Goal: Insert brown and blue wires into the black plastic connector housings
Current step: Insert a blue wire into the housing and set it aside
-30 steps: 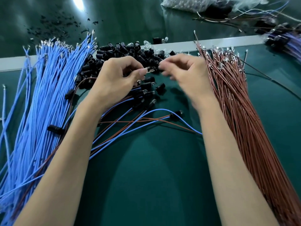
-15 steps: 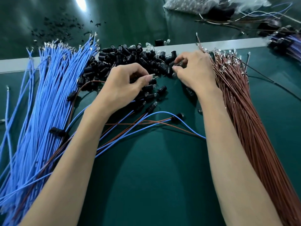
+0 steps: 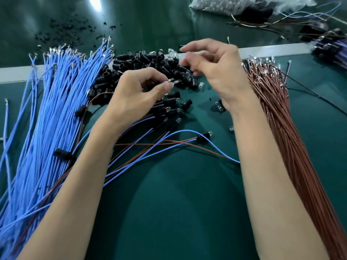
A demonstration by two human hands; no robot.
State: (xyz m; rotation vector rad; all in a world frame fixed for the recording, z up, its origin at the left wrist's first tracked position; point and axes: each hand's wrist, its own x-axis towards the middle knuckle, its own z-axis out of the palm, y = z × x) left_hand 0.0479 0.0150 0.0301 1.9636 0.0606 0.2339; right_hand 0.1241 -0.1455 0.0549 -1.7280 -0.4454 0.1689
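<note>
- The left hand [image 3: 135, 96], centre-left of the frame, has its grip closed to a fine pinch. Thumb and forefinger hold a thin blue-looking wire end with a crimped metal terminal [image 3: 171, 81], and the terminal pokes out to the right.
- The right hand [image 3: 216, 72], upper centre, hovers over the pile with its fingers loosely curled. It is motion-blurred, so I cannot tell whether its grip has hold of a housing.
- The heap of small black plastic cylindrical connector housings [image 3: 150, 61] lies upper centre on the dark green bench [image 3: 178, 212]. It sits between the fan of loose blue insulated wires [image 3: 56, 113] at the left and the bundle of brown insulated wires [image 3: 285, 132] at the right.
- The wires are probably light and limp, so they are best pinched just behind the terminal, where the crimp gives stiffness. Held further back, the end would likely buckle instead of seating.
- The terminals look thin and bendable, so they should be pushed straight, not sideways.
- The housings look tiny, light, hard and probably slippery. One is best taken by its sides, with the open end facing the terminal.
- Finished blue-and-brown leads with black housings [image 3: 169, 109] lie just below the heap, mid-frame.
</note>
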